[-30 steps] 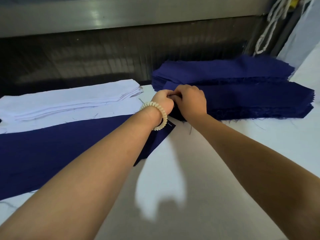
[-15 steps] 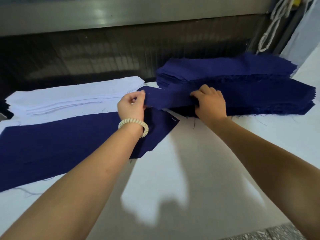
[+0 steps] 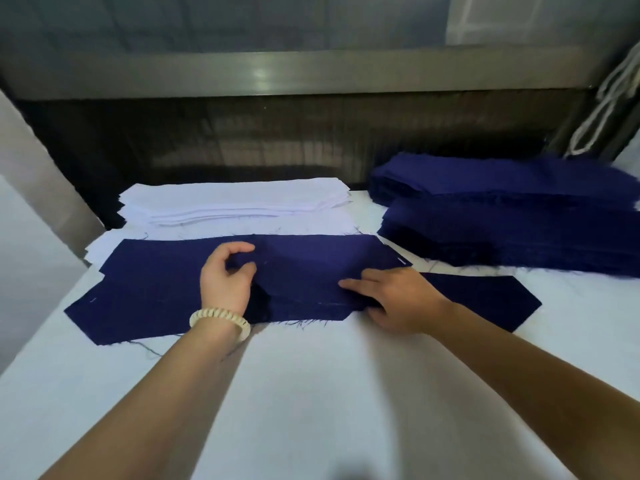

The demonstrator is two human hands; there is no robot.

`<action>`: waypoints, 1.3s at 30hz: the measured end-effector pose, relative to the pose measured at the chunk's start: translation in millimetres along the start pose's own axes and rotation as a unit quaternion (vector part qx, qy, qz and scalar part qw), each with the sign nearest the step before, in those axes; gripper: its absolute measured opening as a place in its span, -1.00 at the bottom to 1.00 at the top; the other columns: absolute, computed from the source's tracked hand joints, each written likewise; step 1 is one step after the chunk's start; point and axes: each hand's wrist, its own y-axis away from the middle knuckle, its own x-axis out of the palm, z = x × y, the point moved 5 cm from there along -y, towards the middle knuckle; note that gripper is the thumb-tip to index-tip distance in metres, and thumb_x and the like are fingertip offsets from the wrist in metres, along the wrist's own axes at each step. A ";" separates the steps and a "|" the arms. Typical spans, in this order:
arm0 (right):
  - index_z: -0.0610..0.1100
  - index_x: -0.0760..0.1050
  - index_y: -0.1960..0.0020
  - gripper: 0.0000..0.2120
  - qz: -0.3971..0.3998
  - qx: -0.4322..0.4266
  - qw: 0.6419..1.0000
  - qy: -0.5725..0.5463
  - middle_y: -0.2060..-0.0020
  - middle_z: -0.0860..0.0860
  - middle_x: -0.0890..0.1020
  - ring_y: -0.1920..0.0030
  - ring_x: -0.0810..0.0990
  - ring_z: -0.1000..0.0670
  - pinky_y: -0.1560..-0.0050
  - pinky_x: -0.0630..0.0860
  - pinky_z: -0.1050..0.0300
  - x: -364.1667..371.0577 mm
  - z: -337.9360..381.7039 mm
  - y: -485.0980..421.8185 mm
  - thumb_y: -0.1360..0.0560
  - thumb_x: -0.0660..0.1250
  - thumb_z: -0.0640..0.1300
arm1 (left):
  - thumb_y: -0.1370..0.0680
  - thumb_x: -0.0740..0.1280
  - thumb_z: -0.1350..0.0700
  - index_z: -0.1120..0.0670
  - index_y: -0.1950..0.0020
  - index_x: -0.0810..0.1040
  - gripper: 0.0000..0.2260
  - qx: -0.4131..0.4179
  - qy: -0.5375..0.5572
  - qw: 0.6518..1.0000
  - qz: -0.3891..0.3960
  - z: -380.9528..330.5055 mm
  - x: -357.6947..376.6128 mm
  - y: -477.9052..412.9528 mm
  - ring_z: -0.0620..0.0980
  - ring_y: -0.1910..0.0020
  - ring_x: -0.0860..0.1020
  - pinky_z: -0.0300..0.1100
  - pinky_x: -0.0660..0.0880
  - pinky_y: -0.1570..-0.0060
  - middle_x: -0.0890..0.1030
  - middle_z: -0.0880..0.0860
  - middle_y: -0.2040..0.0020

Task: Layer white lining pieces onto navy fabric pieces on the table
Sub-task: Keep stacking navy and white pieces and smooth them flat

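Your hands have left the navy stack [image 3: 519, 216] at the right of the frame and come to the middle, bringing the navy piece [image 3: 311, 268] that was half pulled off it a moment ago. It now lies across the lower navy piece [image 3: 485, 296], which is spread flat on the bench [image 3: 311, 393] and shows past it at the left and right ends.

Your left hand [image 3: 225, 282] is clenched on the navy piece, with thumb and curled fingers gripping a raised fold just left of centre. Your right hand [image 3: 398, 299] is released: its straight fingers [image 3: 349, 283] press flat on the piece near its front edge. The thumb sits at that edge, and you cannot tell whether it reaches under the cloth. A pale beaded bracelet [image 3: 221, 318] rings your left wrist.

Behind the two pieces, at centre left, the white lining stack [image 3: 235, 199] rests on the bench, its front layers just beside the far edge of the navy piece. The navy stack sits in two overlapping heaps at the right, apart from your hands. A white cord [image 3: 606, 98] hangs in the upper right corner
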 end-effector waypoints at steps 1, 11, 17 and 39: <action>0.09 0.23 -0.47 -0.46 0.016 -0.004 1.000 -0.003 -0.12 0.04 0.51 -0.04 0.53 -0.06 0.06 0.35 0.16 2.1 5.5 -0.8 -0.50 0.21 -0.09 | -0.47 0.29 0.38 -0.12 0.14 0.53 -0.65 0.007 -0.020 1.000 0.015 3.8 -6.9 1.3 0.09 0.17 0.52 -0.01 0.51 -0.02 0.56 0.05 -0.04; 0.08 0.35 -0.39 -0.56 0.055 -0.091 0.991 -0.087 0.07 0.07 0.57 0.06 0.54 -0.01 0.15 0.28 0.20 2.1 66.9 7.0 -0.52 0.21 0.08 | -0.41 0.25 0.47 -0.11 0.13 0.54 -0.56 0.081 -0.183 0.976 0.092 29.1 -59.5 20.9 -0.39 0.05 0.42 -0.63 0.24 0.11 0.41 -0.02 -0.04; 0.12 0.26 -0.43 -0.57 0.042 -0.043 0.997 -0.040 -0.01 0.07 0.58 0.00 0.55 -0.02 0.10 0.33 0.17 8.1 62.3 7.4 -0.57 0.08 0.12 | -0.40 0.31 0.41 -0.05 0.09 0.57 -0.65 0.112 -0.301 0.941 0.107 35.5 -81.6 27.7 -0.13 0.09 0.46 -0.25 0.34 0.08 0.41 -0.05 -0.01; -0.15 0.65 -0.02 -0.77 -0.115 -0.022 0.979 -0.168 0.29 -0.02 0.58 0.36 0.53 -0.02 0.39 0.54 0.11 -4.0 64.1 -8.0 -0.40 0.35 -0.31 | -0.48 0.35 0.22 0.05 0.05 0.53 -0.89 0.123 -0.373 0.907 0.150 34.9 -83.0 28.4 0.03 0.24 0.45 -0.10 0.37 0.18 0.47 -0.04 0.31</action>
